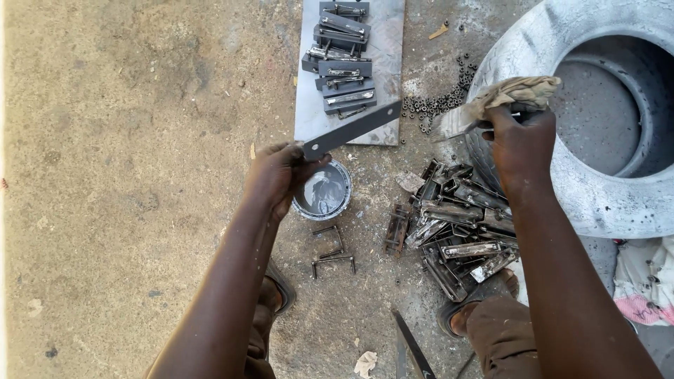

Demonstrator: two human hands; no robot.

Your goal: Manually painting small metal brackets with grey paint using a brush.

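Holding strip by tin, perhaps paint

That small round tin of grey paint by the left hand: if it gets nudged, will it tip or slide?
The paint tin looks low and wide, so it would probably slide on the gritty ground rather than tip. It is open with wet grey paint inside, so a sharp push could slop some out. Its rim seems paint-smeared, likely slippery to the fingers.

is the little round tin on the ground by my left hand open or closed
Open: the round tin below the left hand shows no lid, and glossy grey paint is visible inside.
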